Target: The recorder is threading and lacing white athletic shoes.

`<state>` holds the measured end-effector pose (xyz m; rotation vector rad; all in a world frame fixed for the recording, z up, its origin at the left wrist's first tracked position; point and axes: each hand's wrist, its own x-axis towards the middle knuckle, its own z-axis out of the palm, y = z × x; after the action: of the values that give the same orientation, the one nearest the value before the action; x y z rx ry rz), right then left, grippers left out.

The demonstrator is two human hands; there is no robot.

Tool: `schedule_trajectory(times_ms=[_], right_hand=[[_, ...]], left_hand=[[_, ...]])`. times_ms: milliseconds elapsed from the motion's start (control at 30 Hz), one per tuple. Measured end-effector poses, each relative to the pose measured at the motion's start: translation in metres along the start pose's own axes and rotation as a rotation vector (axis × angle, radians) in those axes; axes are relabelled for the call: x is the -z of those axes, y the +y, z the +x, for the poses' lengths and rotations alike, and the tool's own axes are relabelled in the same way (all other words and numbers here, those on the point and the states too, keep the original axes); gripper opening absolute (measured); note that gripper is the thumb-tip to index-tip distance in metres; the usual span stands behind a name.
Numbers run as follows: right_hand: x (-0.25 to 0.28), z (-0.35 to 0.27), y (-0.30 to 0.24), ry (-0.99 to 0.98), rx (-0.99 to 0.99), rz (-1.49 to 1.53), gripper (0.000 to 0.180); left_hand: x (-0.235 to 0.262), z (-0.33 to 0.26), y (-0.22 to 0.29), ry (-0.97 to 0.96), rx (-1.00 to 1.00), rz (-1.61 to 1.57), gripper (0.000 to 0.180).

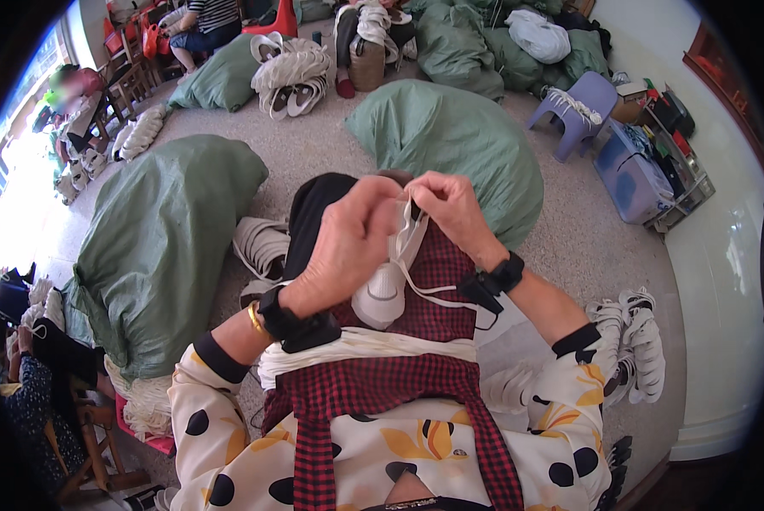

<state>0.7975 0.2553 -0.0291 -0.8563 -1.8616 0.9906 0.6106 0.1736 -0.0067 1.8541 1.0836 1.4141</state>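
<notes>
My left hand (348, 247) and my right hand (452, 207) are raised together over my lap, both gripping a white sandal upper (383, 289) with thin white straps. The fingers of both hands pinch the strap near its top end. The piece hangs down between my hands over a red and black checked apron (382, 383). A bundle of white cord (356, 345) lies across my lap under my wrists. Each wrist wears a black band, and the left also has a gold bangle.
Big green sacks lie on the floor at left (165, 247) and ahead (458, 145). Piles of white sandal parts sit at right (629, 341), behind my hands (263, 247) and farther back (292, 72). A purple stool (578, 111), a blue bin (633, 175), and other seated people at the top and left.
</notes>
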Motion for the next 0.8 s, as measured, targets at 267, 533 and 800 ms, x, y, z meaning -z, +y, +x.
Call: schedule_trajectory(times_ms=[267,533,800], right_hand=[[0.001,-0.013,-0.015,0.069,0.109,-0.133,0.019],[-0.01,-0.018,-0.025,0.07,0.073,-0.092,0.02],[-0.014,-0.033,0.015,-0.039,0.284,-0.36,0.03]], left_hand=[[-0.013,0.008,-0.051,-0.115,0.407,-0.438,0.023],[0.0,0.011,-0.043,-0.344,0.605,-0.716,0.024],[0.01,0.021,-0.036,-0.358,0.316,-0.121,0.03]])
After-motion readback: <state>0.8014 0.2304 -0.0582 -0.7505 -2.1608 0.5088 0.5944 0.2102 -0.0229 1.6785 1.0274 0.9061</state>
